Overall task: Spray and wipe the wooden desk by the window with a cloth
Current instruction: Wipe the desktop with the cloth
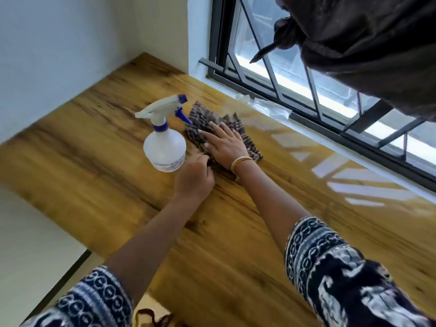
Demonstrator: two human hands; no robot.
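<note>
A striped brown cloth (204,119) lies on the wooden desk (94,138) near the window. My right hand (225,146) presses flat on the cloth with straight fingers. My left hand (195,177) is beside it, fingers curled at the cloth's near edge, seeming to pinch it. A white spray bottle (164,147) with a blue trigger stands upright on the desk just left of both hands, untouched.
A barred window (306,86) runs along the desk's far right edge, with a knotted dark curtain (365,43) hanging above. A white wall (70,43) bounds the desk at the back left. Crumpled clear plastic (271,107) lies by the window sill.
</note>
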